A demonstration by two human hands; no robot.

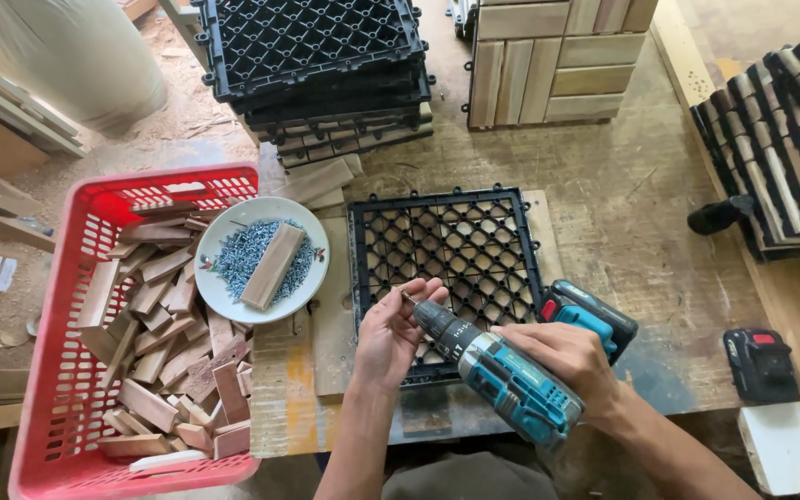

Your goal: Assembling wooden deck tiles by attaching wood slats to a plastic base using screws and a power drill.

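Observation:
My right hand (562,356) grips a teal and black cordless drill (502,370), its nose pointing up-left. My left hand (393,329) pinches the drill's bit tip (406,298), fingers closed around it; whether a screw sits there I cannot tell. Both hands hover over the near edge of a black plastic grid tile (446,245) lying flat on a wooden board on the workbench. A white plate (224,292) with a heap of screws and one small wooden block (272,266) rests left of the tile, on the crate's corner.
A red plastic crate (57,370) of small wooden blocks stands at the left. Stacked black grid tiles (317,65) and wooden-slat tiles (548,60) sit at the back. More slat tiles (789,157) lean at the right. A spare battery (759,364) lies near the right edge.

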